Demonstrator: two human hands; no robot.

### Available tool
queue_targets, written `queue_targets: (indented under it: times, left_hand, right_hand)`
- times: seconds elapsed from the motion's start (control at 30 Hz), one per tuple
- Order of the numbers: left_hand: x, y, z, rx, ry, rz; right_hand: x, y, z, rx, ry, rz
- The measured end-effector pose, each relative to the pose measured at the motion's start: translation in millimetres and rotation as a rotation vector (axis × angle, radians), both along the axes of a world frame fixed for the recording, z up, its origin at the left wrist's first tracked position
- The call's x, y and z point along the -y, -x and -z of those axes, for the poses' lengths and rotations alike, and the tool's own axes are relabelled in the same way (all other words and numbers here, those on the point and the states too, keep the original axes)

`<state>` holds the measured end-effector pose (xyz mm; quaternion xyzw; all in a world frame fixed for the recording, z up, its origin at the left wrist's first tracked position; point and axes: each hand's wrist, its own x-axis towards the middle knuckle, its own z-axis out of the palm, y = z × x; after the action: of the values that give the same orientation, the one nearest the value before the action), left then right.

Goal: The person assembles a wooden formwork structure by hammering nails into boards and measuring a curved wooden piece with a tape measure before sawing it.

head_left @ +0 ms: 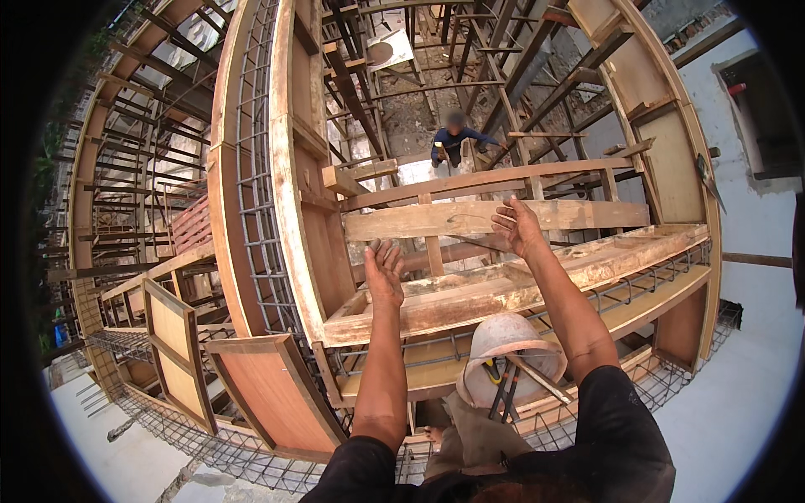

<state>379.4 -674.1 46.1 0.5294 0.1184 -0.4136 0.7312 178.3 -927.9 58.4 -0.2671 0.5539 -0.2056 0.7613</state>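
Left hand: [386,272] it is raised over the near form, palm upward and fingers spread; nothing is held in it.
Right hand: [519,230] it reaches farther forward, also with loosely spread fingers and without any object; its fingertips overlap the board in view, but I cannot tell if they touch it.
Board: [449,220] it lies across the gap, just beyond both hands, probably to tie one side of the frame to the other.
Upper plank: [503,178] it runs across beyond the board, and short uprights join the two, perhaps for stiffness.
Near form: [436,315] it stands between the person and the board, so both arms must stretch over it.
Bars: [625,291] they run along the near side of this form, seemingly as reinforcement for concrete.
Bucket: [506,329] it sits tilted between the arms, mouth toward the person, which likely makes the tools easy to take.
Tools: [511,392] their handles stick out of the bucket, probably for quick grasping.
Worker: [457,142] this person is far below, beyond the upper plank, one arm stretched sideways.
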Motion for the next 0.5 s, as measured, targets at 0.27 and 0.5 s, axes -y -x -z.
queue_targets:
  times: [0.27,0.5]
  left_hand:
    - [-5.9,8.3,9.2,-0.006,-0.063,-0.038]
    - [-13.3,27.4,11.8,0.013,-0.125,0.023]
  right_hand:
    - [-8.7,10.8,5.9,0.006,0.050,-0.036]
    - [-19.0,30.8,-11.4,-0.030,0.065,-0.061]
